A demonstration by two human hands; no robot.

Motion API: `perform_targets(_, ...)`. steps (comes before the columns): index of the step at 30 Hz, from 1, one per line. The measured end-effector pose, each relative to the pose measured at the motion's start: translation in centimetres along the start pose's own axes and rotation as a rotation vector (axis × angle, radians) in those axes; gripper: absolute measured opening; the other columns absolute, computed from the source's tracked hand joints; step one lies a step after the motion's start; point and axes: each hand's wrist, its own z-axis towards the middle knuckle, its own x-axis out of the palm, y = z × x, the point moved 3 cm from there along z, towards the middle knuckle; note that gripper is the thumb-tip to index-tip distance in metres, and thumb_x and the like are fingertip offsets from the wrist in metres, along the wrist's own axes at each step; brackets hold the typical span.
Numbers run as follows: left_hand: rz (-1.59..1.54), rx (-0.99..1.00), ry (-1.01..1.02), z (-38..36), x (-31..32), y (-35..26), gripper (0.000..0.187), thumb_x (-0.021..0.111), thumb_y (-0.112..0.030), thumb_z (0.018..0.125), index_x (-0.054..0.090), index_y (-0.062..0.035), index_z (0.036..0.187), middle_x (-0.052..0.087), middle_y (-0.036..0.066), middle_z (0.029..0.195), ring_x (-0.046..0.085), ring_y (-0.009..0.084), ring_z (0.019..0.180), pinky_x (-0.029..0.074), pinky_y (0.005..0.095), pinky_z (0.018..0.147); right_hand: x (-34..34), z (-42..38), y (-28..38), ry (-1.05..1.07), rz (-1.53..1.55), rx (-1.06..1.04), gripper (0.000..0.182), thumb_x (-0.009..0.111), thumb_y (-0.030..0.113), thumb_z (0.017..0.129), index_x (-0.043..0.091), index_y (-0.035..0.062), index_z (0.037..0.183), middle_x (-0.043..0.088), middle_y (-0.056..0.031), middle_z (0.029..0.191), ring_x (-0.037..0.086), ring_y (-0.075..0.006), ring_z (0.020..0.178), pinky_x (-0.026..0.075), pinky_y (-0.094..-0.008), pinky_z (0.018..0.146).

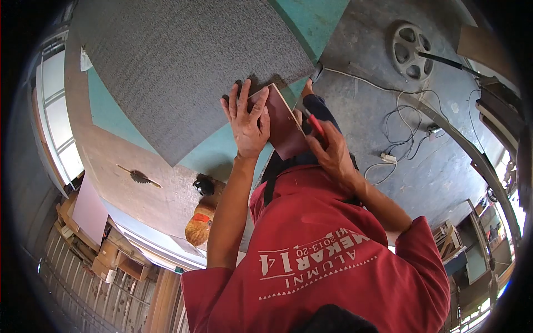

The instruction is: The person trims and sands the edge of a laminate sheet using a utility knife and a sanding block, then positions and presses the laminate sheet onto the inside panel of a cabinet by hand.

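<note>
My left hand (pixel 248 119) lies with its fingers spread over the left side of a small maroon board (pixel 286 130), pressing on it. The board has a pale, raw edge along its right side and rests at the table's edge by my waist. In my right hand (pixel 335 154) is a slim red-handled tool (pixel 315 125), held against that pale edge. Its tip is too small to make out. Beyond my left fingers stretches a large dark grey textured sheet (pixel 200 61).
A brush (pixel 141 177), a black object (pixel 204 185) and an orange-brown item (pixel 198 226) lie on the table at left. Cables (pixel 411 119) run across the floor at right, near a grey spoked wheel (pixel 412 51). Wood offcuts (pixel 108 258) stand lower left.
</note>
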Motion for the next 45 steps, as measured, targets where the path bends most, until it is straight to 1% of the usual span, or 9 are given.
perform_targets(2, 0.006, -0.002, 0.000, 0.0, -0.1, 0.0, 0.048, 0.061, -0.015, 0.092, 0.062, -0.0303, 0.138, 0.046, 0.008, 0.153, 0.035, 0.0384, 0.145, 0.012, 0.0616, 0.120, -0.3, 0.6, 1.6, -0.140, -0.021, -0.078, 0.041, 0.063, 0.020, 0.097, 0.053, 0.0032, 0.133, 0.068, -0.0220, 0.103, 0.069, -0.0375, 0.094, 0.053, -0.0425, 0.077)
perform_targets(5, 0.018, 0.005, -0.002, -0.1, 0.1, 0.0, 0.048, 0.061, -0.016, 0.092, 0.062, -0.0306, 0.138, 0.046, 0.008, 0.154, 0.035, 0.0382, 0.145, 0.013, 0.0618, 0.120, 0.3, 1.6, 3.6, -0.081, -0.255, -0.044, 0.040, 0.058, 0.023, 0.099, 0.047, 0.0032, 0.132, 0.068, -0.0251, 0.099, 0.069, -0.0421, 0.082, 0.054, -0.0496, 0.065)
perform_targets(8, 0.032, 0.004, -0.001, -0.2, 0.2, 0.1, 0.047, 0.061, -0.016, 0.093, 0.062, -0.0309, 0.137, 0.045, 0.008, 0.154, 0.035, 0.0380, 0.145, 0.013, 0.0619, 0.120, 1.2, 2.5, 5.1, -0.050, -0.421, -0.053, 0.039, 0.057, 0.026, 0.100, 0.045, 0.0028, 0.128, 0.069, -0.0246, 0.089, 0.069, -0.0414, 0.070, 0.053, -0.0500, 0.055)
perform_targets(12, 0.039, 0.004, -0.004, -0.1, 0.2, 0.1, 0.045, 0.060, -0.017, 0.094, 0.062, -0.0310, 0.137, 0.045, 0.008, 0.154, 0.035, 0.0377, 0.145, 0.013, 0.0619, 0.120, 1.9, 2.9, 5.1, -0.071, -0.409, -0.070, 0.037, 0.058, 0.026, 0.099, 0.047, 0.0033, 0.126, 0.067, -0.0228, 0.073, 0.067, -0.0422, 0.065, 0.050, -0.0513, 0.054)
perform_targets(14, 0.035, 0.005, -0.004, -0.1, 0.2, 0.1, 0.045, 0.059, -0.018, 0.094, 0.062, -0.0311, 0.137, 0.045, 0.008, 0.154, 0.035, 0.0377, 0.145, 0.013, 0.0619, 0.120, 2.0, 3.1, 5.0, -0.040, -0.465, -0.052, 0.034, 0.057, 0.026, 0.099, 0.047, 0.0013, 0.121, 0.068, -0.0245, 0.084, 0.069, -0.0400, 0.067, 0.053, -0.0484, 0.051)
perform_targets(21, 0.023, 0.001, 0.001, -0.1, 0.1, 0.1, 0.045, 0.059, -0.018, 0.094, 0.062, -0.0313, 0.137, 0.046, 0.008, 0.153, 0.034, 0.0377, 0.145, 0.013, 0.0615, 0.120, 1.9, 3.1, 5.3, -0.027, -0.510, -0.023, 0.029, 0.057, 0.023, 0.099, 0.048, 0.0011, 0.115, 0.068, -0.0248, 0.084, 0.068, -0.0405, 0.064, 0.053, -0.0487, 0.051)
perform_targets(30, 0.010, 0.000, -0.009, -0.1, 0.2, 0.3, 0.043, 0.058, -0.021, 0.094, 0.064, -0.0322, 0.135, 0.046, 0.008, 0.153, 0.034, 0.0381, 0.146, 0.011, 0.0614, 0.120, 2.3, 3.5, 5.0, 0.029, -0.548, 0.020, 0.030, 0.057, 0.024, 0.098, 0.048, -0.0001, 0.113, 0.066, -0.0292, 0.099, 0.069, -0.0409, 0.067, 0.055, -0.0484, 0.051)
perform_targets(38, 0.066, 0.018, -0.016, 0.1, 0.2, -0.2, 0.042, 0.053, -0.018, 0.094, 0.066, -0.0241, 0.134, 0.048, 0.010, 0.152, 0.037, 0.0392, 0.143, 0.014, 0.0616, 0.119, 2.4, 2.4, 4.6, -0.010, -0.529, 0.017, 0.025, 0.055, 0.024, 0.099, 0.047, 0.0025, 0.108, 0.066, -0.0233, 0.068, 0.068, -0.0416, 0.060, 0.055, -0.0508, 0.052)
perform_targets(45, 0.073, 0.014, -0.023, 0.2, 0.1, -0.4, 0.042, 0.052, -0.018, 0.095, 0.066, -0.0235, 0.134, 0.047, 0.011, 0.152, 0.037, 0.0383, 0.144, 0.014, 0.0612, 0.120, 1.1, 1.9, 5.5, -0.016, -0.477, 0.088, 0.026, 0.055, 0.026, 0.100, 0.045, 0.0029, 0.108, 0.066, -0.0247, 0.071, 0.068, -0.0422, 0.062, 0.054, -0.0525, 0.052)
